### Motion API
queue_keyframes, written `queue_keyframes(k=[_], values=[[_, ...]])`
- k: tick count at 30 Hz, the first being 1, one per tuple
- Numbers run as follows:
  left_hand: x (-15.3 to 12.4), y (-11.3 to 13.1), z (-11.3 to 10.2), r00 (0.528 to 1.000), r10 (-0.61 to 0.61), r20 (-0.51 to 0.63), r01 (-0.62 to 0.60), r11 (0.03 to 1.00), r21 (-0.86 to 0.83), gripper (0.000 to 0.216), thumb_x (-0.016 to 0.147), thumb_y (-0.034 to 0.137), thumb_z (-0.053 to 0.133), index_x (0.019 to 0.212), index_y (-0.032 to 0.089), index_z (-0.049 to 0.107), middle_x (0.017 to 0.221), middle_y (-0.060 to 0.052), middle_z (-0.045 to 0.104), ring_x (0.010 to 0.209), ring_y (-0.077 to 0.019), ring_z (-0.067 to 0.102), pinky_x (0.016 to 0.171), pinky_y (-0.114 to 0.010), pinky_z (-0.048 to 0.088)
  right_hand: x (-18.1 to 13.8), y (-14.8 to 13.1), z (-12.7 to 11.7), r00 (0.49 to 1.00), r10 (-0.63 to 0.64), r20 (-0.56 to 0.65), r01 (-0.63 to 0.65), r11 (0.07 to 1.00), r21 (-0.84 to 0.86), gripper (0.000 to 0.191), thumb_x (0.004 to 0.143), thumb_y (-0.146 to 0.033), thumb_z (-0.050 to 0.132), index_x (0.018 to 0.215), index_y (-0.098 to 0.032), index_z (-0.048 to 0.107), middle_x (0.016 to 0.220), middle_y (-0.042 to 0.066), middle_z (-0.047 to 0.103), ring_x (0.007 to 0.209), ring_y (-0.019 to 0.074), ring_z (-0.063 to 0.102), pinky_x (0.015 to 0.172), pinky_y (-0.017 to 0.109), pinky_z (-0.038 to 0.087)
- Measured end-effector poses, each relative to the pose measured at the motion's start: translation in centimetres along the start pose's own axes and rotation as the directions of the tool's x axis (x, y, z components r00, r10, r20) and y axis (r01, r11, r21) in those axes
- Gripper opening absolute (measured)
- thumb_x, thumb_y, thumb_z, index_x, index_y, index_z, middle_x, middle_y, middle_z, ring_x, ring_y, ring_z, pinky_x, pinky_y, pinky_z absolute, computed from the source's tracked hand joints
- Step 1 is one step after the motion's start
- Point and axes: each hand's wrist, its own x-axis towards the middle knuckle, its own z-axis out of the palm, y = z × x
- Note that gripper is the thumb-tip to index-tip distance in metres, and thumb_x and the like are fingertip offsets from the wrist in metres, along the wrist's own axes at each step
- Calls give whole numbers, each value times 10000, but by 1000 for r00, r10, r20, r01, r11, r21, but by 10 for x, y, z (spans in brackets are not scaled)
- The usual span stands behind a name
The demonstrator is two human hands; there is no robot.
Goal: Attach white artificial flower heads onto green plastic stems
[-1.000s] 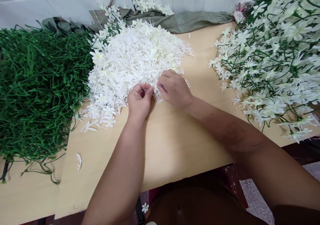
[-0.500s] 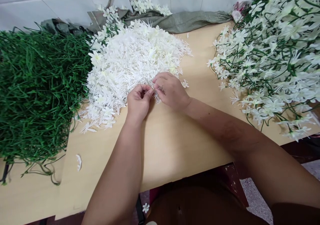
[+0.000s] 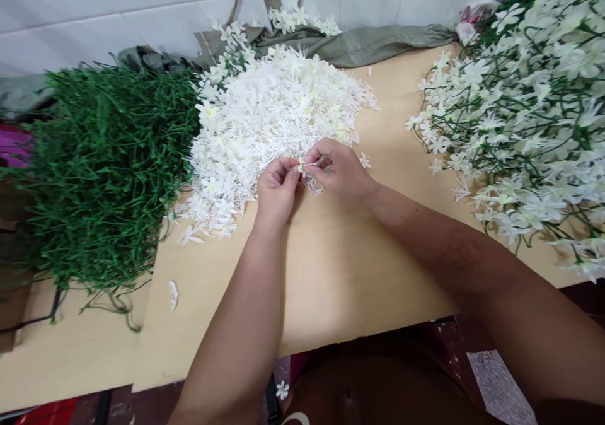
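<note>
My left hand [image 3: 278,188] and my right hand [image 3: 336,171] meet at the near edge of a big heap of loose white plastic flower heads [image 3: 269,119]. Both hands are closed in a pinch on one small white flower piece [image 3: 305,165] held between their fingertips, just above the wooden table [image 3: 331,267]. A single loose flower [image 3: 364,159] lies right of my right hand.
A mound of bare green plastic stems [image 3: 99,160] covers the left of the table. Finished green sprays with white flowers [image 3: 524,110] pile up at the right. A grey-green sack [image 3: 368,40] lies along the tiled wall. One white petal [image 3: 173,294] lies near the front edge.
The camera has swung slightly left, so everything sits further right in view. My hands stay together at the heap's edge, fingers working the small flower piece.
</note>
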Motion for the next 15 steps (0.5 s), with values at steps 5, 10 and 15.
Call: queue_keyframes(k=[5, 10, 15], values=[[-2, -1, -1, 999, 26, 25, -26, 1000, 4, 270, 746, 353, 796, 715, 209, 570, 617, 29, 586, 551, -103, 518, 549, -235, 457, -1, 0, 5, 996, 81, -42, -70, 972, 222, 162, 743, -226, 662, 877, -185, 580, 820, 10, 634, 748, 134, 602, 673, 269, 505], [-6, 1, -1, 996, 65, 59, -69, 996, 60, 213, 777, 322, 756, 723, 208, 585, 621, 29, 575, 568, -108, 502, 583, -247, 453, -2, -1, 4, 996, 92, -20, -84, 964, 253, 83, 727, -235, 646, 734, -194, 575, 642, -24, 561, 594, 116, 512, 601, 279, 437], [-9, 13, -14, 982, 189, -15, -179, 949, 261, 31, 767, 171, 682, 760, 195, 662, 719, -6, 642, 662, -130, 558, 666, -262, 460, -2, -2, 4, 996, 88, -33, -76, 960, 271, 87, 707, -260, 638, 742, -190, 599, 636, -14, 562, 575, 127, 496, 581, 296, 403]])
